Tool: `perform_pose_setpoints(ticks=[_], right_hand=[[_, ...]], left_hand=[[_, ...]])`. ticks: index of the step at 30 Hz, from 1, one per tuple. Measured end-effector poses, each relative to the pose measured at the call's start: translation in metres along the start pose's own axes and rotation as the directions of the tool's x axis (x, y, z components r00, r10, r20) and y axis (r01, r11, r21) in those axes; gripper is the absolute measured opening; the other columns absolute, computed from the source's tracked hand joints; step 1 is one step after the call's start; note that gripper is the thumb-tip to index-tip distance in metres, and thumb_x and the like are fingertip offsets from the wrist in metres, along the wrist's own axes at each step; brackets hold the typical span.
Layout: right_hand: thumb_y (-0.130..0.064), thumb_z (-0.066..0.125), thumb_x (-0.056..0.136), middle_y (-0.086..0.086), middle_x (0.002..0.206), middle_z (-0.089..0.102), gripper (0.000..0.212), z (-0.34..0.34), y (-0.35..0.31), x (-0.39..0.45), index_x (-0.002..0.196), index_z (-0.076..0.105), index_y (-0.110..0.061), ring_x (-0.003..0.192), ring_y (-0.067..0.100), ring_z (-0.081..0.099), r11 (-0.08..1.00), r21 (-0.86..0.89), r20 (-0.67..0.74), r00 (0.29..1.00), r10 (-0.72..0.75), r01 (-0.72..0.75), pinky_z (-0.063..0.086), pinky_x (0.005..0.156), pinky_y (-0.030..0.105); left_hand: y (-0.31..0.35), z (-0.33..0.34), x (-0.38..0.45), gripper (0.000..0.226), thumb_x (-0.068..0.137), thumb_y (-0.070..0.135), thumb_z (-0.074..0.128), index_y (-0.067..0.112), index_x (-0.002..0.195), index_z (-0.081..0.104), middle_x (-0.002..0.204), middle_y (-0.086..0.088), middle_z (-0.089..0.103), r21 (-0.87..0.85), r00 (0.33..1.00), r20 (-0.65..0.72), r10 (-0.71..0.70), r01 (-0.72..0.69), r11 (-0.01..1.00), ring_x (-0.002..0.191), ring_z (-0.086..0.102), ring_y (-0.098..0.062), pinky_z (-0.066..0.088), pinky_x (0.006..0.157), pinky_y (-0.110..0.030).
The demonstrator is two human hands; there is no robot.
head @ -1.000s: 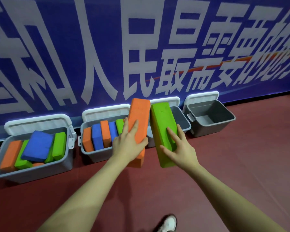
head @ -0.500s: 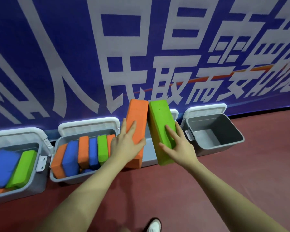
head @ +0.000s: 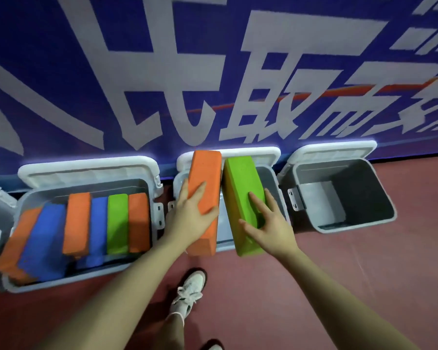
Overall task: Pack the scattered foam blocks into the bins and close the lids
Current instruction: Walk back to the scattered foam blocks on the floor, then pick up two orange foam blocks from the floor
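A blue banner (head: pixel 61 72) backed three open grey bins on the red floor (head: pixel 364 274). The left bin (head: pixel 68 280) held upright blocks; the right bin (head: pixel 379 219) was bare. Over the middle bin (head: pixel 272 175), the left hand (head: pixel 190 218) clasped an orange block (head: pixel 205 173) and the right hand (head: pixel 271 228) a green block (head: pixel 240 183), side by side. A white shoe (head: pixel 189 294) stood below.

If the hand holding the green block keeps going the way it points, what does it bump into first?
Probably the grey bin right under the green block. The right hand points forward and down into that open bin, though depth is hard to judge; the lid stands behind.
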State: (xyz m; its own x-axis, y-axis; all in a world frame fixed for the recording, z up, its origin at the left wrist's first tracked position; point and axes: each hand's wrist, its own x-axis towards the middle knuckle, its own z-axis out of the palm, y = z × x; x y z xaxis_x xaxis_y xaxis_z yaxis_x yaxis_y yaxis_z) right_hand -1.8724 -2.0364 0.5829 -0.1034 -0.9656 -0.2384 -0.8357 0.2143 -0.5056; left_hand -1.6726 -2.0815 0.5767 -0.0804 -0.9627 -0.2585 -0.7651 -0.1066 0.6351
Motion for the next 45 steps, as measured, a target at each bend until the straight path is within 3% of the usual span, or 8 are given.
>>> perform_pose_setpoints(ticks=[5, 11, 14, 17, 20, 24, 32, 45], right_hand=[[-0.056, 0.062, 0.083, -0.009, 0.161, 0.007, 0.073, 0.091, 0.054, 0.083, 0.147, 0.03, -0.042, 0.135, 0.016, 0.04, 0.995, -0.01, 0.105, 0.989, 0.104, -0.103, 0.044, 0.092, 0.036], [-0.048, 0.066, 0.085, 0.0, 0.161, 0.007, 0.075, 0.205, 0.127, 0.16, 0.149, 0.03, -0.034, 0.136, 0.023, 0.039, 0.992, 0.071, 0.138, 0.986, 0.091, -0.102, 0.047, 0.094, 0.04], [-0.042, 0.067, 0.086, 0.007, 0.161, 0.006, 0.076, 0.257, 0.156, 0.184, 0.15, 0.028, -0.029, 0.141, 0.026, 0.03, 0.985, 0.145, 0.136, 0.988, 0.075, -0.095, 0.041, 0.104, 0.04], [-0.034, 0.061, 0.092, 0.007, 0.161, 0.0, 0.071, 0.294, 0.172, 0.201, 0.152, 0.022, -0.028, 0.147, 0.022, 0.017, 0.97, 0.224, 0.192, 0.98, 0.057, -0.1, 0.028, 0.114, 0.037], [-0.034, 0.051, 0.097, 0.001, 0.162, 0.001, 0.064, 0.306, 0.176, 0.202, 0.151, 0.016, -0.035, 0.146, 0.024, 0.015, 0.98, 0.164, 0.275, 0.959, 0.068, -0.116, 0.034, 0.109, 0.046], [-0.036, 0.046, 0.099, -0.003, 0.161, 0.011, 0.057, 0.281, 0.164, 0.185, 0.151, 0.021, -0.035, 0.142, 0.023, 0.02, 0.994, -0.018, 0.287, 0.952, 0.11, -0.109, 0.041, 0.097, 0.043], [-0.032, 0.047, 0.099, -0.001, 0.157, 0.024, 0.05, 0.166, 0.119, 0.13, 0.147, 0.035, -0.03, 0.137, 0.023, 0.028, 0.985, -0.044, 0.22, 0.96, 0.174, -0.168, 0.043, 0.095, 0.038], [-0.035, 0.044, 0.099, -0.007, 0.15, 0.036, 0.047, -0.004, 0.082, -0.006, 0.146, 0.037, -0.032, 0.13, 0.019, 0.04, 0.926, 0.046, -0.124, 0.917, 0.378, -0.375, 0.044, 0.091, 0.032]], left_hand=[[-0.064, 0.094, 0.087, 0.07, 0.083, 0.045, 0.063, 0.034, 0.146, 0.035, 0.16, -0.002, 0.01, -0.061, 0.993, 0.087, -0.083, 0.089, 0.994, 0.141, 0.028, -0.023, 0.033, 0.107, -0.033], [-0.14, 0.201, 0.156, 0.069, 0.09, 0.038, 0.06, 0.03, 0.15, 0.026, 0.161, -0.003, 0.001, -0.083, 0.98, 0.113, -0.162, 0.171, 0.982, 0.144, 0.02, -0.023, 0.028, 0.109, -0.032], [-0.172, 0.245, 0.174, 0.071, 0.092, 0.035, 0.059, 0.026, 0.151, 0.021, 0.16, -0.006, -0.004, -0.121, 0.98, 0.117, -0.158, 0.172, 0.978, 0.146, 0.01, -0.022, 0.02, 0.11, -0.026], [-0.197, 0.275, 0.185, 0.071, 0.095, 0.039, 0.051, 0.027, 0.153, 0.012, 0.159, -0.012, -0.007, 0.062, 0.966, 0.167, -0.197, 0.189, 0.98, 0.145, 0.009, -0.031, 0.018, 0.113, -0.037], [-0.207, 0.277, 0.186, 0.068, 0.096, 0.044, 0.044, 0.029, 0.153, 0.01, 0.16, -0.01, 0.0, 0.318, 0.95, 0.251, -0.185, 0.099, 0.943, 0.141, 0.013, -0.033, 0.016, 0.113, -0.044], [-0.189, 0.254, 0.176, 0.06, 0.097, 0.041, 0.042, 0.025, 0.151, 0.023, 0.158, -0.007, 0.015, 0.387, 0.959, 0.271, -0.08, -0.032, 0.921, 0.137, 0.025, -0.03, 0.02, 0.11, -0.038], [-0.092, 0.157, 0.147, 0.055, 0.098, 0.038, 0.041, 0.024, 0.149, 0.028, 0.157, -0.005, 0.022, 0.398, 0.935, 0.34, 0.096, -0.236, 0.887, 0.137, 0.03, -0.028, 0.019, 0.11, -0.034], [0.104, 0.07, 0.072, 0.052, 0.101, 0.037, 0.036, 0.025, 0.15, 0.025, 0.159, -0.002, 0.016, 0.275, 0.718, 0.532, 0.448, -0.648, 0.711, 0.141, 0.023, -0.021, 0.01, 0.11, -0.029]])
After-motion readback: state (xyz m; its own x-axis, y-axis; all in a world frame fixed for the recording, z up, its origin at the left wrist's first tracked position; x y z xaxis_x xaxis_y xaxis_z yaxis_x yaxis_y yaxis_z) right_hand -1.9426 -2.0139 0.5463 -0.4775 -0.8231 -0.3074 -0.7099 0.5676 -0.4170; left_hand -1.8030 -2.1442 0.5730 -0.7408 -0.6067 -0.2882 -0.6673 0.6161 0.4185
